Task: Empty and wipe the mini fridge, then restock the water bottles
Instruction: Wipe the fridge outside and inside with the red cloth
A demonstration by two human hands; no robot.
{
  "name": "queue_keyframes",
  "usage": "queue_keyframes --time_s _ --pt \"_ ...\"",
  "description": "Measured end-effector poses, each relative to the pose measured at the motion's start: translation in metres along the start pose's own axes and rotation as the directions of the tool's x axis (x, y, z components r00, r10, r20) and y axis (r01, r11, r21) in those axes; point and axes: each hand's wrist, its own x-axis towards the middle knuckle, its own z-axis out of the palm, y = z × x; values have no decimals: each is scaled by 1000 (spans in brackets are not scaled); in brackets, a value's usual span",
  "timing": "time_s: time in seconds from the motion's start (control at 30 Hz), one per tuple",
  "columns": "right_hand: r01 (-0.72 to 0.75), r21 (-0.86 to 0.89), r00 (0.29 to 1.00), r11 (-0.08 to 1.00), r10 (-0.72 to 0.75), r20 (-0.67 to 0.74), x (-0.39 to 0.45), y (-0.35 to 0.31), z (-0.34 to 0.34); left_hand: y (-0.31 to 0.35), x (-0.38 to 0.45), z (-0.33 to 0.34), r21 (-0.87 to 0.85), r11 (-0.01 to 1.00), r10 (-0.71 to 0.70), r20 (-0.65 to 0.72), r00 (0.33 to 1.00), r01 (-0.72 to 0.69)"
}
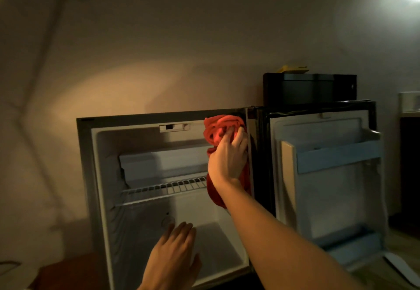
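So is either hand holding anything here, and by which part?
The right hand grips the red cloth around its bunched middle, at the fridge's upper right corner. The left hand holds nothing.

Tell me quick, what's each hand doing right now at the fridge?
Left hand: open, fingers straight, holding nothing, low at the mini fridge opening.
Right hand: gripping the red cloth at the fridge's upper right corner.
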Motion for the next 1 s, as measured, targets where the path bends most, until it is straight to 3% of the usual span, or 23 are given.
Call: queue_keyframes --time_s 0.1,0.23,0.43,0.7,0.87,1.0 --pt "-47 54 996 997 51 -77 8 -5 -5 -4 -4 -3 -10 1000 2 -36 999 -2" --pt "40 44 989 998 -33 -143 24 -2 -7 -10 -8 -3 -35 999 -19 -36 999 18" --pt "18 -20 999 1000 -19 -47 29 -2 -9 -7 -12 4 -63 997 -31 12 999 32" --pt "-57 43 995 997 54 79 -3 13 -15 0 -8 -2 -48 999 10 -23 1000 -11" --pt "-10 10 994 1000 9 107 -15 23 -8 3 -1 -8 28 1000 -5 -80 997 7" --pt "174 -49 982 984 -169 86 15 11 -18 -2 8 -15 50 998 -29 -103 994 34"
